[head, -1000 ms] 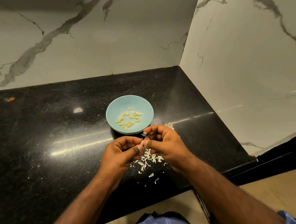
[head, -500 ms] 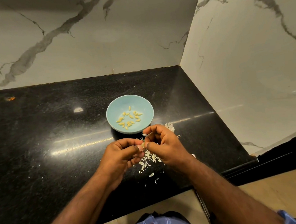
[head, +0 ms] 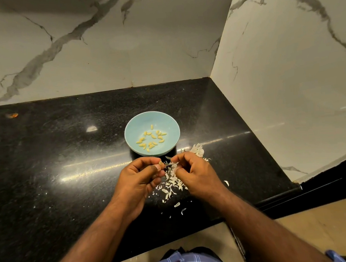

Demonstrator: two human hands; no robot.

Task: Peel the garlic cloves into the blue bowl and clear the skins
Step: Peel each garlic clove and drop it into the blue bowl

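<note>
A light blue bowl (head: 132,128) stands on the black counter and holds several peeled yellow garlic cloves (head: 150,139). Just in front of it, my left hand (head: 139,177) pinches a small garlic clove (head: 160,164) between thumb and fingertips. My right hand (head: 195,172) is a little apart from it to the right, fingers curled, thumb and forefinger pinched on what looks like a bit of skin. White garlic skins (head: 171,182) lie scattered on the counter under and between both hands, with a bigger clump (head: 198,149) behind my right hand.
The black granite counter (head: 55,173) runs left, with marble walls behind and on the right. Its front edge is close to my body. A small orange speck (head: 12,115) lies at the far left back. A few stray skins (head: 180,208) lie near the front edge.
My hands, which were pressed together on the clove, have drawn apart. The clove stays in my left fingers while my right hand has pulled away to the right.
</note>
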